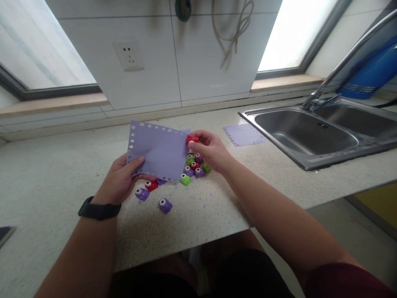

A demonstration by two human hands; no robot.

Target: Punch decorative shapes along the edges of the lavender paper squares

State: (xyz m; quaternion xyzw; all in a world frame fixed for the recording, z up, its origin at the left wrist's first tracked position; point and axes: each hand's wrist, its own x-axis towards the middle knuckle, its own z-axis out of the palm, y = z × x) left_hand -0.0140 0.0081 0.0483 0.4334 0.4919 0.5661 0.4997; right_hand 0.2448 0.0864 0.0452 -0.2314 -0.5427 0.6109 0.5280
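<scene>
My left hand (122, 176) grips a purple sheet of paper (158, 151) by its lower left, thumb on top and fingers beneath. Small star, heart and other shaped holes run along the sheet's top, left and bottom edges. At its upper right corner my right hand (211, 149) pinches a red craft punch (192, 140) between thumb and fingers. Below the sheet lie more craft punches: a green one (185, 179), a red one (151, 185) and a purple one (165, 205). Several others are clustered under my right hand, partly hidden by the paper.
Another purple sheet with punched edges (243, 135) lies by the steel double sink (307, 128) on the right. Tiny purple paper bits are scattered over the speckled counter (68, 165). A dark flat object (6, 234) is at the far left edge. A tiled wall stands behind.
</scene>
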